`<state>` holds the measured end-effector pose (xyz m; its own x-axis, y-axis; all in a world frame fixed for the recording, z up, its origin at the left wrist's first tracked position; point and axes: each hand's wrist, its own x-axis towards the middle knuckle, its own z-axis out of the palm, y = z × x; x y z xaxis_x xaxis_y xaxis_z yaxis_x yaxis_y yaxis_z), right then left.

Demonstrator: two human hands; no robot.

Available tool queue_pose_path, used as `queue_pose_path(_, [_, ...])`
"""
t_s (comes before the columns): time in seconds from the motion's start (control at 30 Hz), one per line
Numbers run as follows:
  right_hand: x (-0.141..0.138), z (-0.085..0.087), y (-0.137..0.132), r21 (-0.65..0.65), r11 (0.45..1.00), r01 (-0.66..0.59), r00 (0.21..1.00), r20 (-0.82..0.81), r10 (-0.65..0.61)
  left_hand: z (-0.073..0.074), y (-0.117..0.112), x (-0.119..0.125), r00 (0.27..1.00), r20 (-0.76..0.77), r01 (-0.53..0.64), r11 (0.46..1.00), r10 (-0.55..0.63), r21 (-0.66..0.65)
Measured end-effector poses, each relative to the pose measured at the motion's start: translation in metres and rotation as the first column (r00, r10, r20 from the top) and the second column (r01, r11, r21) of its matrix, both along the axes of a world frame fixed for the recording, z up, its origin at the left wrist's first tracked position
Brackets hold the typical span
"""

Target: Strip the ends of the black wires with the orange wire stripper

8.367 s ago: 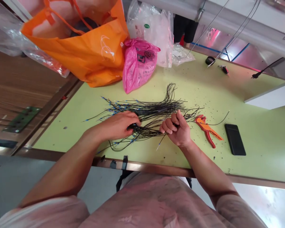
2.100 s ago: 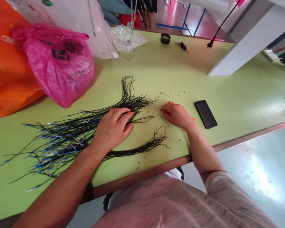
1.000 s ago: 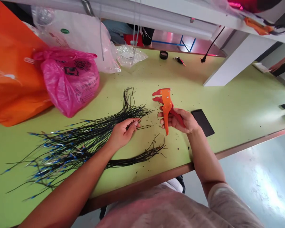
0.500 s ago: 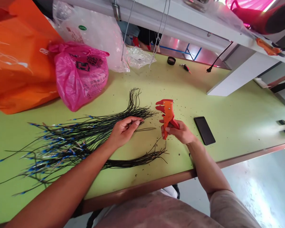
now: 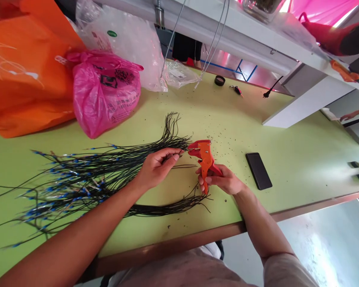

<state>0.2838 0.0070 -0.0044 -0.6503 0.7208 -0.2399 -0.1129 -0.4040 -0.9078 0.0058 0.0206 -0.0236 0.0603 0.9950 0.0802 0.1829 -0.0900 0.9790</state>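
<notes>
My right hand (image 5: 223, 180) grips an orange-and-red automatic wire stripper (image 5: 205, 159) by its handles, with the jaws pointing left. My left hand (image 5: 157, 169) pinches a few thin black wires (image 5: 177, 156) between thumb and fingers, their ends poking out towards the stripper's jaws, a small gap apart. These wires belong to a large fanned bundle of black wires (image 5: 77, 183) with blue crimp terminals at the far ends. A looser group of black wires (image 5: 167, 209) curves below my left forearm.
The green table (image 5: 302, 149) is strewn with small black insulation bits. A black phone (image 5: 259, 171) lies to the right. Pink (image 5: 104, 95), orange (image 5: 26, 67) and clear (image 5: 122, 48) plastic bags sit at the far left edge. A white pillar (image 5: 305, 104) stands beyond.
The wire stripper has tilted from upright to jaws-left and moved closer to the wires in my left hand. The camera view has also shifted slightly.
</notes>
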Motion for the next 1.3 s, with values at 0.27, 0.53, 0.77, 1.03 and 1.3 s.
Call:
queue_pose_path(0.27, [-0.003,0.001,-0.004,-0.002,1.0,0.007,0.999,-0.034,-0.007,0.005,0.004,0.002,1.0,-0.003,0.007,1.0,-0.007,0.015])
queue_pose_path(0.53, [0.0,0.003,-0.005,-0.012,0.997,-0.072,0.997,0.033,0.073,0.005,-0.002,0.001,0.999,-0.019,0.044,0.998,-0.043,0.043])
queue_pose_path(0.77, [-0.004,0.007,-0.008,0.007,0.998,-0.067,0.997,0.034,0.066,0.011,-0.003,0.002,1.0,0.005,0.022,0.999,-0.022,0.05])
queue_pose_path(1.03, [-0.009,0.009,-0.01,0.041,0.998,-0.039,0.996,0.078,0.035,0.012,-0.005,0.001,0.999,-0.028,0.025,0.98,-0.02,0.199])
queue_pose_path(1.3, [-0.011,0.009,-0.012,0.035,0.998,-0.049,0.994,0.097,0.045,0.01,-0.008,0.002,0.998,-0.022,0.059,0.984,-0.056,0.166])
